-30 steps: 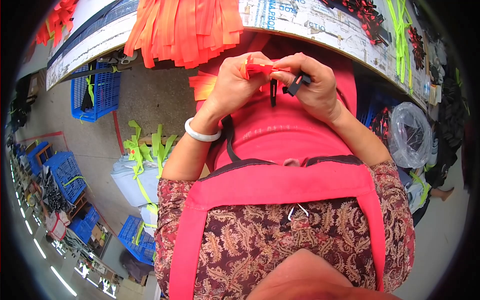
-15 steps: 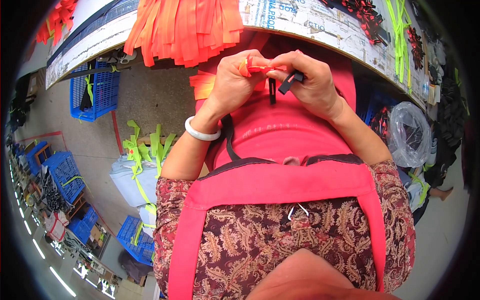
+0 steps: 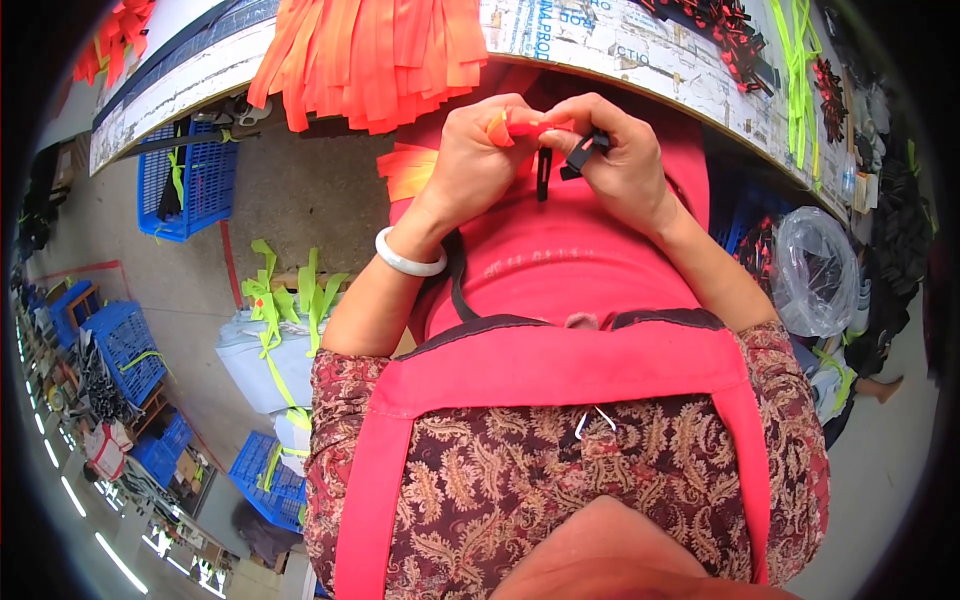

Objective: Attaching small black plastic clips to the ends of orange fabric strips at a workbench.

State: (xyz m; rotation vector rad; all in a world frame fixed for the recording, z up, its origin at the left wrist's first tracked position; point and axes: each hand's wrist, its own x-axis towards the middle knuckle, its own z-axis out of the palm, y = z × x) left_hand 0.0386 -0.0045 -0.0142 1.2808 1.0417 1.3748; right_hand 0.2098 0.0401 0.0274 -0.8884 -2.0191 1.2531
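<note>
My left hand, with a white bangle on its wrist, is closed on an orange ribbon strip. The strip's tail hangs out beside that hand over my lap. Fingertips of both hands meet at the strip's end. My right hand pinches there too, and a black slotted piece sticks out from its fingers. A second slim black piece with a slot hangs below the strip between my hands. How the black pieces join the strip is hidden by my fingers.
A thick bundle of orange strips drapes over the edge of the white table. Red-and-black pieces and neon yellow strips lie on its right. Blue crates and a grey tied bundle stand at left.
The fingers of both hands have shifted slightly at the strip's end. The black piece by my right hand has turned a little, and the hanging one has risen slightly.
</note>
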